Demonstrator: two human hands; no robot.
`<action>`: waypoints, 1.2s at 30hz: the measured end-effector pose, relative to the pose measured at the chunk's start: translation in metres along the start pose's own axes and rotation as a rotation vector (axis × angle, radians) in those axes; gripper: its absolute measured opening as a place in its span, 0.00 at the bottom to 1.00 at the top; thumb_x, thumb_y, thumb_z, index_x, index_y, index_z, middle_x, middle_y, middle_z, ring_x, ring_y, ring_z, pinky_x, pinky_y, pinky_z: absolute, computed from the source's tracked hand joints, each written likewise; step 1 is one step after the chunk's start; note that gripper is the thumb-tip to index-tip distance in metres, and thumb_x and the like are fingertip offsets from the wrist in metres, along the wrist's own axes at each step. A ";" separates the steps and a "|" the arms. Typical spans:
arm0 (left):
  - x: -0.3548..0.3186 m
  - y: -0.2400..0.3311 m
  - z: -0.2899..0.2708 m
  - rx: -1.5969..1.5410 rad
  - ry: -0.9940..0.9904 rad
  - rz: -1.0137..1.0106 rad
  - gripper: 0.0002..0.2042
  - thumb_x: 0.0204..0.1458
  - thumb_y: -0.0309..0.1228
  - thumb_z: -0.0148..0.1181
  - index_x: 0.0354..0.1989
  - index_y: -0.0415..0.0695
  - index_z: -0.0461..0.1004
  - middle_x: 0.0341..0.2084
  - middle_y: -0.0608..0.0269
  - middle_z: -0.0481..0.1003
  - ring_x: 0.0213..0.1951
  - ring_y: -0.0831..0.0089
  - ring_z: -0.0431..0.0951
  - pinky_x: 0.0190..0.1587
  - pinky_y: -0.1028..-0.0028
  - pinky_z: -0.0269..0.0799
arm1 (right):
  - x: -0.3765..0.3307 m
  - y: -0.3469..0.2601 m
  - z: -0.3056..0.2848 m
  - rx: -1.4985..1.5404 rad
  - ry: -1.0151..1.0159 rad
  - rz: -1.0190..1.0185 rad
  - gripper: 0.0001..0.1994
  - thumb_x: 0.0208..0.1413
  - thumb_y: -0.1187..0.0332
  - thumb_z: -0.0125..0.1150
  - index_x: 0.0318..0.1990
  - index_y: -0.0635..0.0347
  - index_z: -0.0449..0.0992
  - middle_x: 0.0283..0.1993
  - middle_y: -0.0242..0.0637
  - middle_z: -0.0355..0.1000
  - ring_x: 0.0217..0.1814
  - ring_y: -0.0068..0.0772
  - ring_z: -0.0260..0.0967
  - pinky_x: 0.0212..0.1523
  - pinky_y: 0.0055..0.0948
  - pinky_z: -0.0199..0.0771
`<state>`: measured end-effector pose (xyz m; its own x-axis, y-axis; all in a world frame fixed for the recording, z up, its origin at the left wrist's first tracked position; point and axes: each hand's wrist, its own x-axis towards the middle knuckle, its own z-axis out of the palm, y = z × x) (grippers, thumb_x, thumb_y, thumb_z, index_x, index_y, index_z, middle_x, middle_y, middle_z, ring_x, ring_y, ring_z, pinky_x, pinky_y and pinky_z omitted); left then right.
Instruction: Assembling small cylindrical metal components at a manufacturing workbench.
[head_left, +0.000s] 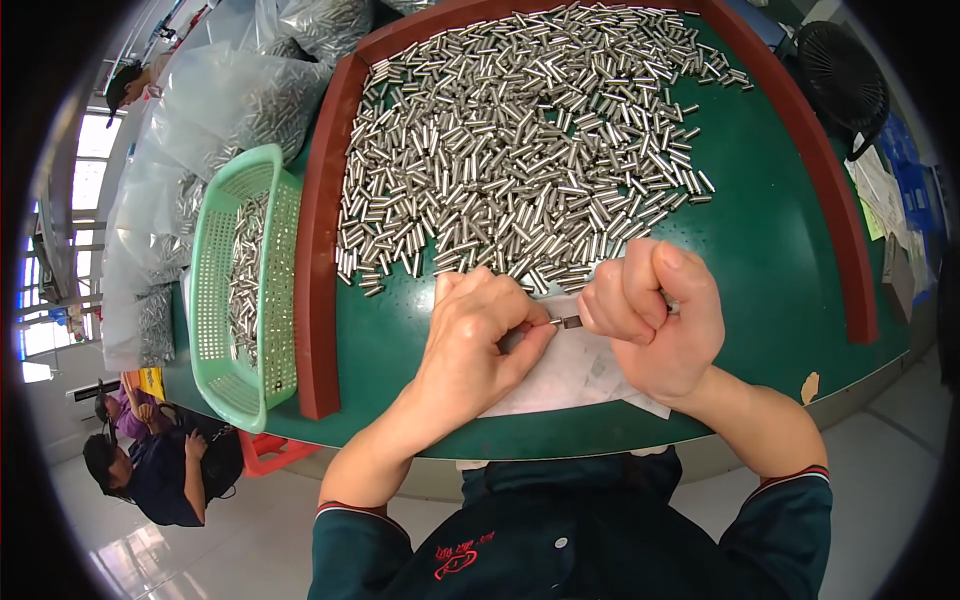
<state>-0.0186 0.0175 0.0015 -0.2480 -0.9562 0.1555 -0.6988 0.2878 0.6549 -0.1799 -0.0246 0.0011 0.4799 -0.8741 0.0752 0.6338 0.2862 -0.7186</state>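
Note:
My left hand (468,335) pinches a small shiny metal pin (556,322) between thumb and forefinger. My right hand (655,320) is closed around a small dark tool (572,322), whose narrow tip meets the end of the pin; most of the tool is hidden in the fist. Both hands are over a sheet of white paper (560,380) on the green tabletop (750,270). Just beyond them spreads a wide heap of loose metal pins (520,150).
Dark red rails (322,250) border the table. Left of them stands a light green basket (210,340) with pins inside, beside clear plastic bags (200,100) of pins. A black fan (842,75) is at the far right. Other people (165,465) are at the left.

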 end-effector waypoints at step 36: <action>-0.001 0.004 0.001 0.072 0.018 0.055 0.05 0.33 0.23 0.61 0.18 0.42 0.70 0.16 0.67 0.67 0.23 0.68 0.64 0.30 0.71 0.53 | -0.003 0.009 0.011 -0.078 0.028 -0.083 0.17 0.53 0.68 0.37 0.12 0.58 0.50 0.12 0.25 0.46 0.15 0.16 0.40 0.17 0.19 0.42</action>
<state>-0.0220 0.0197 0.0037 -0.2761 -0.9394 0.2031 -0.7309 0.3424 0.5904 -0.1695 -0.0152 0.0018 0.4096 -0.9046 0.1177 0.6210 0.1819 -0.7624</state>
